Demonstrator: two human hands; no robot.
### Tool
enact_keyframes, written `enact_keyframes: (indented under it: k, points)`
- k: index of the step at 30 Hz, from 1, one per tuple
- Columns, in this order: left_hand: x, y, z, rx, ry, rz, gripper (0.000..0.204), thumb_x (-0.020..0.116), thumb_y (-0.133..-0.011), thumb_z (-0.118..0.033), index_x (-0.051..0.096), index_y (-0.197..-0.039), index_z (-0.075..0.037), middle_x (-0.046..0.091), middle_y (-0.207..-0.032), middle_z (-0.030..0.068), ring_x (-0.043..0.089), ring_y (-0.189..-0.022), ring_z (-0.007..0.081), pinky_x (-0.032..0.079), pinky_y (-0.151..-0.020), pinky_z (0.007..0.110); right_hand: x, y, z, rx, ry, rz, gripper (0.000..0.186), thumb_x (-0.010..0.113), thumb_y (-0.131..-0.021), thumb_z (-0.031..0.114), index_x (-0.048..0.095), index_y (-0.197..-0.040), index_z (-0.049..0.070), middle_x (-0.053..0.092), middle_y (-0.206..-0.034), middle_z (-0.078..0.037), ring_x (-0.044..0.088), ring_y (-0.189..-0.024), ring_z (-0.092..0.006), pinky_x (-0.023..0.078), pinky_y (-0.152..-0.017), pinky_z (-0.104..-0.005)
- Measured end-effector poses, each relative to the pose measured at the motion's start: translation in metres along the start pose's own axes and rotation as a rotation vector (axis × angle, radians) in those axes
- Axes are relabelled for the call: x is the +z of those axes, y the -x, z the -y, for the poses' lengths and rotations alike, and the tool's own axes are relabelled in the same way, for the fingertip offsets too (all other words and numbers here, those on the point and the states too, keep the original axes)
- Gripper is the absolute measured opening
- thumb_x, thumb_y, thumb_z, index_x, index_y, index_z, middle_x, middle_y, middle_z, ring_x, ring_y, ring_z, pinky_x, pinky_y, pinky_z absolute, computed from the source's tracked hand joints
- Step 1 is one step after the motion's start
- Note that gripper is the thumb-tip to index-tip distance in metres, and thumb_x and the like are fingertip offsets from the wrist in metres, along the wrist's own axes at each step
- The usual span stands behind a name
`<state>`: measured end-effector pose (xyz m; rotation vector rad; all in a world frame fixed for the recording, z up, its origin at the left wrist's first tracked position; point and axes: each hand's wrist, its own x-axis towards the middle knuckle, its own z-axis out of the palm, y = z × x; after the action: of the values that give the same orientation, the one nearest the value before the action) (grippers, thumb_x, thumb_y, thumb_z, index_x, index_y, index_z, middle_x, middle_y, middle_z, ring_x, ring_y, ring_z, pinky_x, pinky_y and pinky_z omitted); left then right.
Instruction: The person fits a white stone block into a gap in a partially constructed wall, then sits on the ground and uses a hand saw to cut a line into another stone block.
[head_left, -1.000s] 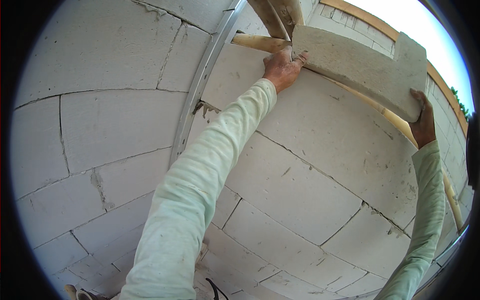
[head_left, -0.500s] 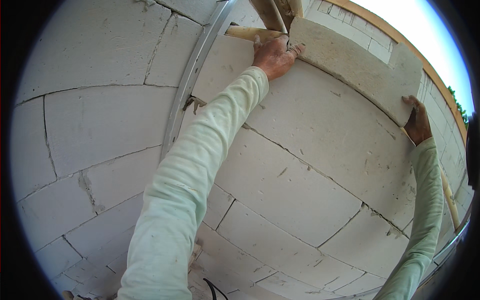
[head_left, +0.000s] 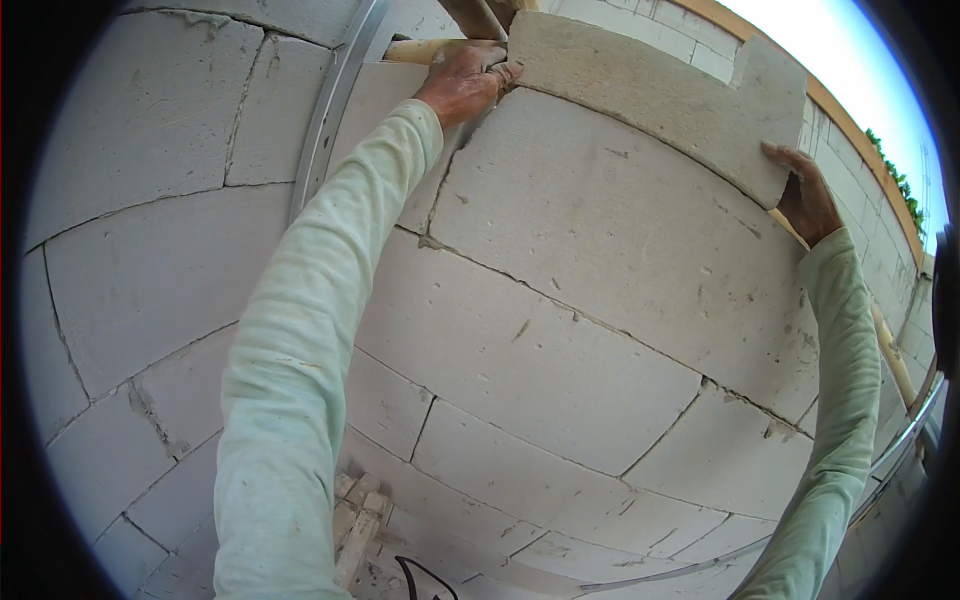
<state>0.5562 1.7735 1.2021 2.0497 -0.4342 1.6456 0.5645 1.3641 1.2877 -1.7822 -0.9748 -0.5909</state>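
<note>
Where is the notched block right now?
Head view, upper right: the notched block sits atop the block wall, held between left hand and right hand.

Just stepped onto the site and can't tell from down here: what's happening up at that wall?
A person in pale green sleeves is holding a notched light grey block at the top of a block wall. The left hand grips its left end, next to a metal channel running up the wall. The right hand supports its right end from beneath. The block sits along the wall's top course. Small block offcuts lie at the foot of the wall.
</note>
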Motion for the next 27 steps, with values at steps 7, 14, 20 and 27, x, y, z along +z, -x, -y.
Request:
enact_keyframes:
  k: [7, 14, 20, 27]
  points:
    - [0.005, 0.004, -0.003, 0.013, 0.034, -0.106, 0.051, 0.053, -0.093, -0.046, 0.058, -0.125, -0.007, 0.064, -0.117, 0.0154, 0.057, -0.114, 0.0321, 0.042, -0.099, 0.041, -0.007, 0.002, -0.009, -0.017, 0.063, -0.029, 0.067, 0.065, -0.082, 0.037, 0.042, -0.123, -0.011, 0.046, -0.116, -0.027, 0.049, -0.114, -0.0381, 0.042, -0.100, -0.0480]
    - [0.001, 0.006, 0.011, 0.036, -0.013, -0.153, 0.052, 0.053, -0.094, -0.043, 0.056, -0.128, -0.005, 0.062, -0.120, 0.0177, 0.057, -0.115, 0.0326, 0.041, -0.102, 0.041, -0.010, -0.003, -0.013, -0.018, 0.066, 0.048, 0.071, 0.069, -0.080, 0.040, 0.043, -0.125, -0.009, 0.047, -0.116, -0.024, 0.050, -0.114, -0.0342, 0.044, -0.099, -0.0460]
    - [-0.002, 0.049, 0.010, -0.050, 0.108, -0.369, 0.047, 0.060, -0.092, -0.030, 0.054, -0.129, -0.002, 0.059, -0.125, 0.0202, 0.053, -0.119, 0.0335, 0.040, -0.103, 0.041, 0.001, 0.004, -0.017, -0.040, 0.192, -0.110, 0.088, 0.070, -0.076, 0.047, 0.036, -0.129, -0.014, 0.048, -0.115, -0.031, 0.054, -0.110, -0.0392, 0.049, -0.093, -0.0403]
    - [0.002, 0.096, 0.027, -0.109, -0.091, -0.376, 0.069, 0.067, -0.086, -0.036, 0.041, -0.136, 0.003, 0.048, -0.132, 0.0248, 0.046, -0.126, 0.0358, 0.037, -0.106, 0.038, 0.004, 0.000, -0.016, 0.002, 0.166, -0.143, 0.091, 0.074, -0.075, 0.043, 0.028, -0.131, -0.012, 0.042, -0.119, -0.030, 0.050, -0.113, -0.0381, 0.045, -0.096, -0.0403]
